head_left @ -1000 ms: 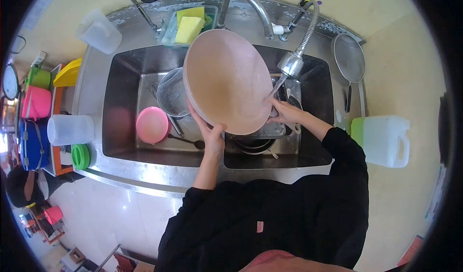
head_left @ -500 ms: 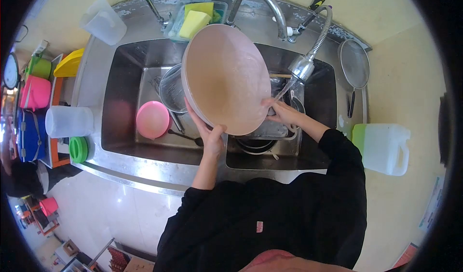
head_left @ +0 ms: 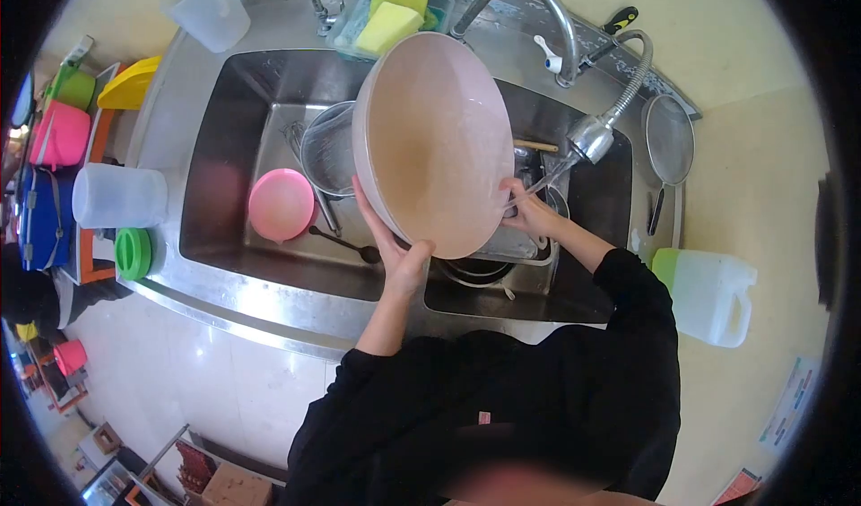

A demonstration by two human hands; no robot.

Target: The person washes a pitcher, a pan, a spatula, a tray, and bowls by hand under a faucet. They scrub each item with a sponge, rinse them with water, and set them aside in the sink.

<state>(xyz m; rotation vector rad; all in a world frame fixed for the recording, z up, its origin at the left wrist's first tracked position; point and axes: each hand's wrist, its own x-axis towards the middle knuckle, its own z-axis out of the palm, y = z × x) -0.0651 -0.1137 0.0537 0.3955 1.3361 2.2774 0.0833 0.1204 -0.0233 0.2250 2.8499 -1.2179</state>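
Observation:
A large pale pink bowl (head_left: 439,138) is held tilted over the sink, its inside facing up toward me. My left hand (head_left: 401,259) grips its lower left rim, thumb at the edge and fingers on the outside. My right hand (head_left: 535,214) is closed at the lower right rim; the fingertips are partly hidden and something small and dark shows beside them. Water runs from the flexible tap nozzle (head_left: 590,138) onto the bowl's edge at the right hand. Below the bowl, pans and utensils in the right basin are partly hidden.
In the left basin lie a small pink bowl (head_left: 282,206), a round strainer (head_left: 330,152) and a dark spoon (head_left: 366,253). Sponges (head_left: 390,26) sit in a tray behind. A sieve (head_left: 670,140) and a jug of liquid (head_left: 707,293) stand right; a plastic container (head_left: 121,197) stands left.
The view has shifted slightly, so the sink's surroundings sit differently. The bowl appears a little farther right and still tilted, with both hands on it. Water keeps running at its right edge.

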